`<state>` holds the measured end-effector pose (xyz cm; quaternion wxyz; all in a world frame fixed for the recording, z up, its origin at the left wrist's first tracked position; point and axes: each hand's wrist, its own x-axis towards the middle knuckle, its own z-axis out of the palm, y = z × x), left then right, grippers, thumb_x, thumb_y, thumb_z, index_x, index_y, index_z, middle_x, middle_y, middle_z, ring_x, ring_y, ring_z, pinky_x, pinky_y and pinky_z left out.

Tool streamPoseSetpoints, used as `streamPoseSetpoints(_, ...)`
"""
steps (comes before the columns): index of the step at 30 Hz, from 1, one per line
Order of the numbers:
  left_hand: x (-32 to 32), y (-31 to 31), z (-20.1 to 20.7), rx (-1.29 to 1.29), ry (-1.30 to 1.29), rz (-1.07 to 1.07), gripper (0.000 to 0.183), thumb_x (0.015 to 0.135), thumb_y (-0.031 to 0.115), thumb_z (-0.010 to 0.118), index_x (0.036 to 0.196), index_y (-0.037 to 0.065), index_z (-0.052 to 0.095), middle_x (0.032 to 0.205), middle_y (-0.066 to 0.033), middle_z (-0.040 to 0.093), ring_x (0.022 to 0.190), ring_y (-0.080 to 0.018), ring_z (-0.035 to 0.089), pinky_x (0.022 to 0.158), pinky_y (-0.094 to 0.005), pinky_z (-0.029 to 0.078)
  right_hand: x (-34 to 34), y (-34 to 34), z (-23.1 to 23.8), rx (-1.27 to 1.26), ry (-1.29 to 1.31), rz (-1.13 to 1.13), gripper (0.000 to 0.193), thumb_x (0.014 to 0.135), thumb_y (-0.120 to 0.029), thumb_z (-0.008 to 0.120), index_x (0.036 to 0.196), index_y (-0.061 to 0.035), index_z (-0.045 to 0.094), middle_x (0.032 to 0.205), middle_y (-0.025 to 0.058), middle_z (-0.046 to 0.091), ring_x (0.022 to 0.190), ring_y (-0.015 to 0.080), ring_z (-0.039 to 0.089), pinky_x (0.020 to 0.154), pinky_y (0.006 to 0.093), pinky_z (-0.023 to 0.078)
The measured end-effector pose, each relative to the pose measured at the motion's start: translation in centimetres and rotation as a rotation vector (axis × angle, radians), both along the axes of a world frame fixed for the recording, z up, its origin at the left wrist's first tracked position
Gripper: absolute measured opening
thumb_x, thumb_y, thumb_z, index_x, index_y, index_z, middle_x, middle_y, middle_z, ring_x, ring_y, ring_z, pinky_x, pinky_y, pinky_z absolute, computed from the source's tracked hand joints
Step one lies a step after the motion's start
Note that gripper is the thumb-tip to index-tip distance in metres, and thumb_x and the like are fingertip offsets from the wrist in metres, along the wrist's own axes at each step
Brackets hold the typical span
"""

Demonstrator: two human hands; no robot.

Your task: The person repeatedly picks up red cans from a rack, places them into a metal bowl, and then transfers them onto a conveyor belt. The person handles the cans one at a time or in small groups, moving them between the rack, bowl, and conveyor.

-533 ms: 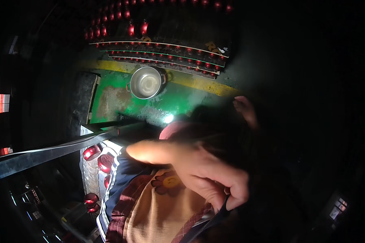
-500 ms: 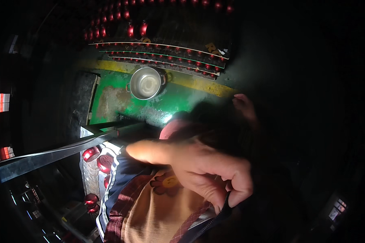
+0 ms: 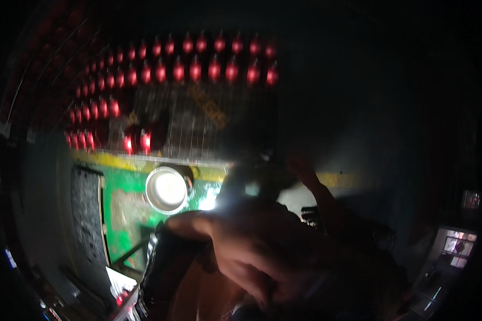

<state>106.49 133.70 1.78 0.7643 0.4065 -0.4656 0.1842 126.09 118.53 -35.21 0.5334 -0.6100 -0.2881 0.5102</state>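
Observation:
My left hand (image 3: 251, 254) is large and dim in front of my body, coming in from the left. Its thumb and fingers are pinched together at the edge of a dark zipped jacket (image 3: 246, 311), though shadow hides much of the grip. Beside it hangs a tan apron (image 3: 195, 286). Farther right and forward, my right hand (image 3: 302, 168) is raised, dark and blurred. Its fingers do not show clearly, nor does anything in them. Beyond my left forearm, a round silvery metal pot (image 3: 149, 190) stands on the floor, its inside brightly lit.
Past a yellow floor stripe (image 3: 102, 159), rows of shiny red rounded vessels (image 3: 214, 69) stand on a dark surface. A dark slab (image 3: 88, 214) with a pale edge lies left of the green floor (image 3: 124, 235). At right is a bright window (image 3: 458, 247).
The view has tilted up and turned, so more rows of red vessels show and the pot sits lower and farther left. My left hand has fallen into shadow, still pinching.

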Motion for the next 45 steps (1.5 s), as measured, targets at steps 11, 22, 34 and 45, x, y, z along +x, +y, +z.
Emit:
streamPoseSetpoints(11, 10.6, 34.7, -29.2, 0.976, 1.272, 1.808, 0.055, 0.084, 0.025, 0.066, 0.138, 0.026, 0.055, 0.146, -0.0257, 0.042, 0.126, -0.0434, 0.045, 0.106, -0.0487, 0.04, 11.6, 27.8, 6.7, -0.063, -1.026, -0.313, 0.066, 0.081, -0.013, 0.073, 0.141, -0.0244, 0.048, 0.134, 0.0204, 0.052, 0.13, 0.0393, 0.044, 0.107, 0.0483, 0.04)
streamPoseSetpoints(22, 14.6, 34.4, -32.9, 0.973, 1.482, 1.952, 0.058, 0.085, 0.019, 0.063, 0.138, 0.036, 0.05, 0.149, -0.0204, 0.035, 0.123, -0.0441, 0.048, 0.095, -0.0497, 0.048, 14.8, 32.6, 1.2, -0.129, -0.91, -0.347, 0.072, 0.075, -0.007, 0.074, 0.139, -0.0308, 0.05, 0.146, 0.0224, 0.032, 0.134, 0.0425, 0.037, 0.11, 0.0463, 0.038)
streamPoseSetpoints(34, -6.8, 11.4, -27.1, -0.33, 1.41, 1.707, 0.074, 0.084, -0.004, 0.065, 0.15, 0.011, 0.037, 0.147, -0.0142, 0.043, 0.128, -0.0288, 0.05, 0.108, -0.0384, 0.04, 19.0, 15.6, 6.0, 0.078, 0.433, -0.321, 0.076, 0.073, -0.013, 0.057, 0.147, -0.0186, 0.04, 0.146, 0.0116, 0.043, 0.136, 0.033, 0.04, 0.113, 0.048, 0.034)
streamPoseSetpoints(45, -31.2, -0.5, -32.1, -1.698, 0.673, 1.214, 0.054, 0.092, 0.033, 0.059, 0.133, -0.001, 0.049, 0.126, -0.0207, 0.059, 0.099, -0.0326, 0.064, 0.081, -0.0459, 0.057, -11.6, 20.4, 2.2, -0.196, 0.959, 0.408, 0.065, 0.092, -0.028, 0.065, 0.148, -0.0086, 0.037, 0.145, 0.0132, 0.046, 0.133, 0.0269, 0.047, 0.11, 0.0409, 0.04)
